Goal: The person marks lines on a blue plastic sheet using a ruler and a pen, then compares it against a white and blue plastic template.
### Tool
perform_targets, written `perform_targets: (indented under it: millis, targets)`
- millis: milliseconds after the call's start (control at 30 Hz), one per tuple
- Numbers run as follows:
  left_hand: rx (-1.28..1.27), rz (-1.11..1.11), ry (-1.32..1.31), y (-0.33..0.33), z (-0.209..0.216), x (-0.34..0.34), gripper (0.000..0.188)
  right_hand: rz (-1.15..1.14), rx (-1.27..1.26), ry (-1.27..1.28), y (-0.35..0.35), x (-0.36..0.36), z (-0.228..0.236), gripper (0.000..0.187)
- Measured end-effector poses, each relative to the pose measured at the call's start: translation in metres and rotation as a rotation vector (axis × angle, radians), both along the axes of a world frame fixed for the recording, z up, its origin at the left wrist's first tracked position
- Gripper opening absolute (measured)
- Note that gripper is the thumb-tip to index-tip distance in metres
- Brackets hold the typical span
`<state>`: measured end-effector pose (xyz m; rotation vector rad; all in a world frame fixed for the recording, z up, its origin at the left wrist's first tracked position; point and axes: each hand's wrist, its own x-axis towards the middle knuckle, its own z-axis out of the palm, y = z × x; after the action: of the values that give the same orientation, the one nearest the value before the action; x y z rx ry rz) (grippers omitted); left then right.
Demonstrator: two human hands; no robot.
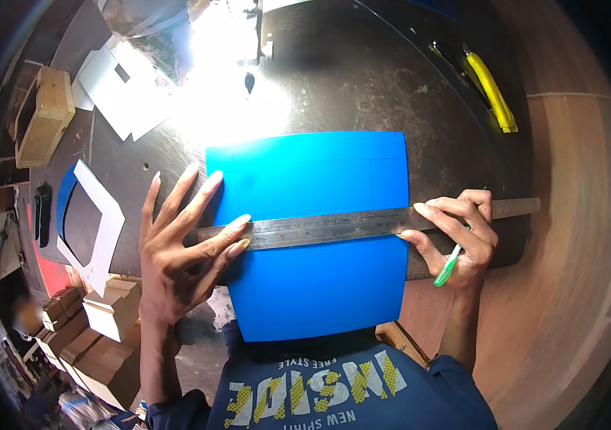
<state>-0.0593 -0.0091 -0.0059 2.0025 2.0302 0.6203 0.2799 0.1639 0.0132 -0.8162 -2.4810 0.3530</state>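
A bright blue sheet [313, 287] with faint ruled lines lies in front of me, its near edge against my shirt. Across its middle runs a long steel ruler [327, 228], sticking out past the sheet's right side. My left hand [180, 240] has its fingers spread, with thumb and forefinger on the ruler's left end and other fingertips by the sheet's left edge. On the right, my right hand [463, 229] grips the ruler between thumb and fingers just beyond the sheet. A green and white pen [449, 266] is tucked in that same hand, pointing down.
A yellow utility knife [490, 89] lies at the far right of the dark table [348, 79]. White cut pieces [115, 89] and a wooden box [46, 118] are at the far left. A white frame-shaped cutout [101, 222] and cardboard boxes [108, 358] sit left of me.
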Motion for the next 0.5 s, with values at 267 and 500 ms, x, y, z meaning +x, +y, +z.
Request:
perform_targets:
  millis: [267,500]
  targets:
    - [-0.022,0.005,0.011,0.001,0.008,0.000,0.025,-0.008,0.002,-0.005,-0.003,-0.009,0.002,0.036]
    - [-0.030,0.025,-0.031,-0.002,0.007,0.001,0.027,0.000,0.038,-0.054,-0.002,-0.008,0.007,0.035]
